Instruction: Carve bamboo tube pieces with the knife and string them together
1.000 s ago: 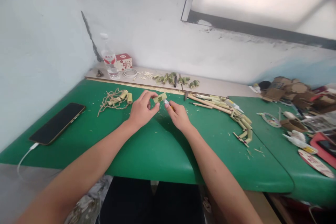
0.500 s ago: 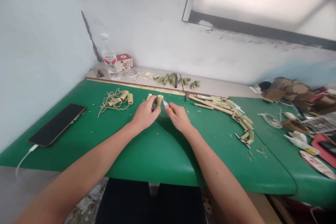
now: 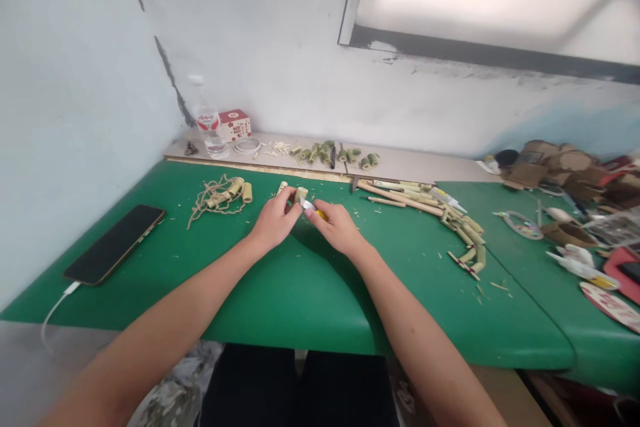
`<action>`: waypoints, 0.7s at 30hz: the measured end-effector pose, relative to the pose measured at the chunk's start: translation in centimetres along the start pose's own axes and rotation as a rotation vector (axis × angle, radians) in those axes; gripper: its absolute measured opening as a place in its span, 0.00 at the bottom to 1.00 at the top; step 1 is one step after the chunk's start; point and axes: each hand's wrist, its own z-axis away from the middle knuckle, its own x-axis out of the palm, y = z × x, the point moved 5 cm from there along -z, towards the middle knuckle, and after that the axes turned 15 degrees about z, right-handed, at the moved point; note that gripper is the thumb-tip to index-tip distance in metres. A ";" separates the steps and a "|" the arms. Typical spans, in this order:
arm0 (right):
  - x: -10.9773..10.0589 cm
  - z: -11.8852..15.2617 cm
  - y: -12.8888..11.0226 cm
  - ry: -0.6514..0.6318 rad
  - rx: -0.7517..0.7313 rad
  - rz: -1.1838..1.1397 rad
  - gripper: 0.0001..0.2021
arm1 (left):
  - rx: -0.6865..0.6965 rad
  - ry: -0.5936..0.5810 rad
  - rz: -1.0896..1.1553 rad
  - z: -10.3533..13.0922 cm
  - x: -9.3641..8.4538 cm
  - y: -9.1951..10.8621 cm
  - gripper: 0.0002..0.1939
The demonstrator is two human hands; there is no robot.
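Observation:
Between the fingers of my left hand [image 3: 274,219] is a short hollow bamboo piece [image 3: 301,194], closed in a pinch. My right hand [image 3: 336,225] is wrapped round a yellow utility knife [image 3: 320,215], its silver blade against the near side of the bamboo. Another pale bamboo piece [image 3: 283,187] lies just behind my left fingers, partly hidden. To the left, several bamboo pieces [image 3: 247,192] lie with a tangle of twine [image 3: 203,205]. Small shavings are scattered over the green tabletop [image 3: 280,293] around my hands.
A phone [image 3: 116,243] on a white cable lies at left. A hammer [image 3: 400,197] and linked bamboo pieces [image 3: 473,233] are to the right. Along the back ledge stand a water bottle [image 3: 209,123], a red-and-white box [image 3: 235,125] and several cut green bamboo pieces [image 3: 325,150]. Clutter fills the far right.
The bamboo piece has tilted, so its open end no longer faces up as plainly. The knife blade has moved left onto it. The whole view has shifted slightly.

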 end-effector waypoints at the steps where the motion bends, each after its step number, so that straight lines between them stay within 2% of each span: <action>1: 0.0 0.0 -0.1 -0.004 -0.003 -0.001 0.23 | 0.011 -0.001 -0.005 0.0 0.0 0.0 0.07; 13: -0.3 0.1 -0.3 -0.003 -0.007 -0.002 0.22 | 0.107 0.009 -0.113 0.1 -0.4 0.5 0.10; 21: -0.5 0.0 -0.4 0.009 -0.010 -0.038 0.22 | 0.139 -0.034 -0.219 0.2 -0.1 0.8 0.13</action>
